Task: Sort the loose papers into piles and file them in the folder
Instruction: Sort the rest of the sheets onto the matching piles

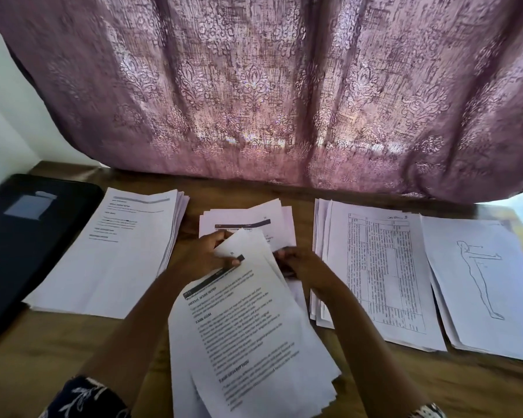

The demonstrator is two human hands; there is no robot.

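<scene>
The person is in the sorting step. The left hand grips a stack of papers over the near side of the table. Its thumb bends up the corner of the top sheet. The right hand is at the far right edge of the stack with its fingers curled. I cannot tell if it grips the sheets or only touches them.

Four piles lie in a row on the table: a left pile, a middle pile just past the hands, a chart pile and a drawing pile. The black folder lies shut at the far left, with no papers in it yet.

Next, I think, the top sheet must come off alone and go on the pile that looks like it. Thin sheets stick, so two may lift at once.
</scene>
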